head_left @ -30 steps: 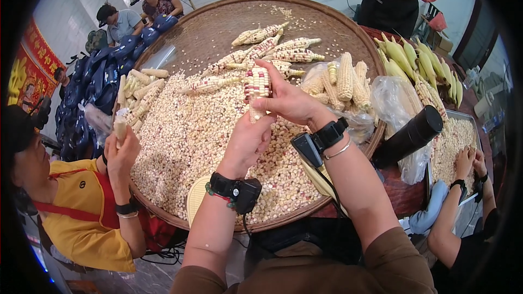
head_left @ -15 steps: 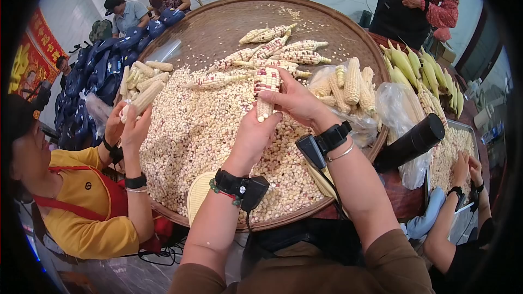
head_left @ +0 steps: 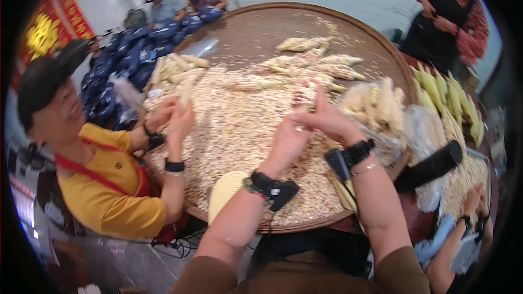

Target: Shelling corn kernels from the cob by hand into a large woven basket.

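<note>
Between my two hands is a corn cob (head_left: 303,93) speckled white and dark red. My right hand (head_left: 331,118) wraps its far side, the index finger stretched up along it. Gripping the lower end is my left hand (head_left: 290,140), its thumb by the right hand's; motion blurs the fingers. Beneath lies a wide layer of loose corn kernels (head_left: 234,125) on a round woven tray (head_left: 261,24). Just beyond my hands, several speckled corn cobs (head_left: 321,68) lie in a pile.
At left, a person in yellow (head_left: 109,185) holds a pale cob. Bare cobs (head_left: 384,100) sit in a plastic bag at right, near a black bottle (head_left: 430,167) and green-husked corn (head_left: 449,95). Another person's hands (head_left: 475,201) work over a kernel-filled metal tray. Someone stands behind, at far right.
The whole view has swung left, so things appear shifted right and the picture is blurred. My hands still hold the speckled cob. The person in yellow has raised their head.
</note>
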